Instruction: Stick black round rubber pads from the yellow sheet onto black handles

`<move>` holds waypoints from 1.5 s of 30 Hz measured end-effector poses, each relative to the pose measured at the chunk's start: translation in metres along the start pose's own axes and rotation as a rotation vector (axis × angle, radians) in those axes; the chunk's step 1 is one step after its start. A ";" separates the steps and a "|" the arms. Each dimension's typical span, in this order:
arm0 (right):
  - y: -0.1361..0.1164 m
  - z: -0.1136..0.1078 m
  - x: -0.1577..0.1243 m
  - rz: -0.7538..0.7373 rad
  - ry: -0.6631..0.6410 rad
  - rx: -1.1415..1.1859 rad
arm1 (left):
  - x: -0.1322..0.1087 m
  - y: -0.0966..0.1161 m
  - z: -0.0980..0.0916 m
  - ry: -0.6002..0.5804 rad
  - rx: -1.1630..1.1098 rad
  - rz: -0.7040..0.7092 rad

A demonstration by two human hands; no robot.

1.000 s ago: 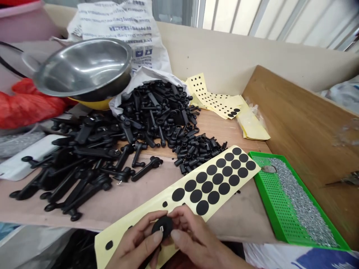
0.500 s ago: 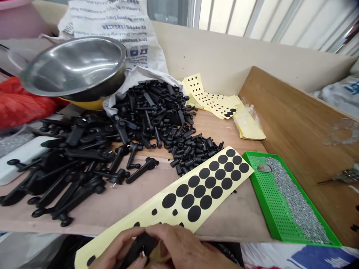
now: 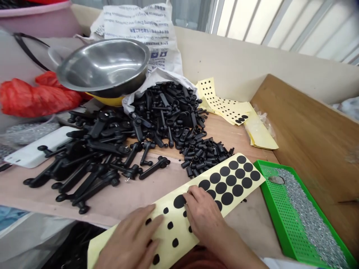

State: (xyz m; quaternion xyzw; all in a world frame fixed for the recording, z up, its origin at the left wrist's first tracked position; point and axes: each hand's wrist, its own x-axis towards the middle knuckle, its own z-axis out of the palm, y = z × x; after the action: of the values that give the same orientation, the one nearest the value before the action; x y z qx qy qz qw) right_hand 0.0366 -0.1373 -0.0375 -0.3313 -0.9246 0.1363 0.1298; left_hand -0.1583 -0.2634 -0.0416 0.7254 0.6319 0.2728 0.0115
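Observation:
My left hand [image 3: 129, 237] lies on the lower end of a yellow backing sheet [image 3: 171, 235], fingers spread and nothing visible in them. My right hand [image 3: 203, 213] rests further up the sheet, its fingertips at the edge of a round black pad [image 3: 179, 201]. Rows of similar pads [image 3: 227, 183] fill the sheet's far end, while small black dots mark its near part. Beyond the sheet lies a heap of black plastic lever handles [image 3: 98, 149], with a smaller cluster of short black parts [image 3: 204, 153] nearest my right hand.
A green perforated tray [image 3: 288, 220] holding silvery small metal parts sits to the right. A steel bowl [image 3: 103, 65] tilts on a white woven sack [image 3: 143, 33] at the back. Used yellow sheets [image 3: 224, 104] lie by a wooden board [image 3: 305, 134].
Both hands have moved from gripping a black round part with a metal tab to lying on the sheet. That part no longer shows. The view has shifted slightly.

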 end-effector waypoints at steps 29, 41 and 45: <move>-0.005 -0.001 0.009 0.048 0.022 0.252 | 0.037 0.021 0.052 0.028 0.222 0.159; 0.008 -0.004 0.005 0.065 -0.056 0.489 | 0.096 -0.035 0.017 0.084 0.330 -0.003; 0.013 -0.008 0.004 0.126 -0.023 0.749 | 0.128 -0.034 0.017 -0.114 0.317 -0.123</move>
State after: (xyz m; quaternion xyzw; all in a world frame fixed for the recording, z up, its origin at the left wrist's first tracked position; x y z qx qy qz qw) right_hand 0.0435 -0.1235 -0.0341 -0.3155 -0.7898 0.4766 0.2227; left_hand -0.1754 -0.1329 -0.0198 0.6922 0.7086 0.1270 -0.0503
